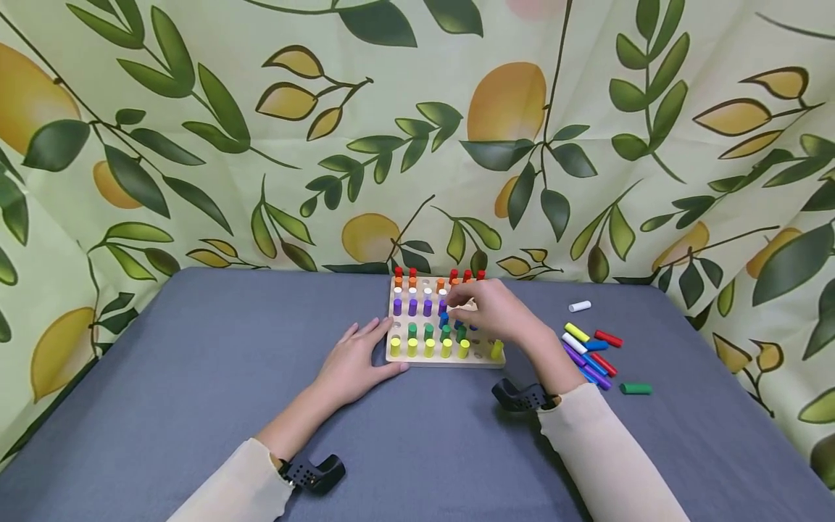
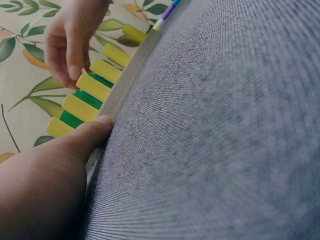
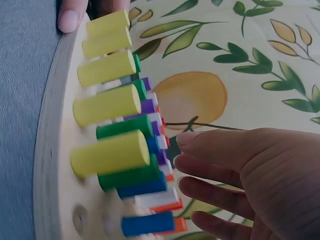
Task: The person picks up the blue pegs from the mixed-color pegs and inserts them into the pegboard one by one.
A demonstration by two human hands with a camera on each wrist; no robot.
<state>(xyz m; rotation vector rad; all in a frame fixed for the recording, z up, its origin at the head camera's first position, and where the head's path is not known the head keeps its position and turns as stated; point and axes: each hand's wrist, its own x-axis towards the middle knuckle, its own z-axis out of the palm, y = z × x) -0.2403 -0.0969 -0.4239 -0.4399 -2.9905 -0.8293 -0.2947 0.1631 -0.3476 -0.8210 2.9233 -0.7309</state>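
Observation:
A wooden pegboard (image 1: 417, 364) holds rows of coloured pegs: red and orange at the back, then white, purple, blue and green, with yellow in front. My left hand (image 1: 352, 366) rests at its left front corner, fingers straight along the left side and thumb against the front edge. Over the right half of the board is my right hand (image 1: 492, 308), its fingers loosely bent. Its fingertips are right beside a blue peg (image 1: 443, 320) standing in the board. In the right wrist view the thumb (image 3: 192, 141) appears apart from the pegs, and nothing shows between the fingers.
To the right of the board lies a loose pile of pegs, with purple (image 1: 596, 380), blue (image 1: 596, 346) and red (image 1: 609, 338) among them. A white peg (image 1: 579, 306) and a green peg (image 1: 636, 388) lie apart from it. A patterned cloth (image 1: 404, 145) hangs behind the grey table (image 1: 261, 319).

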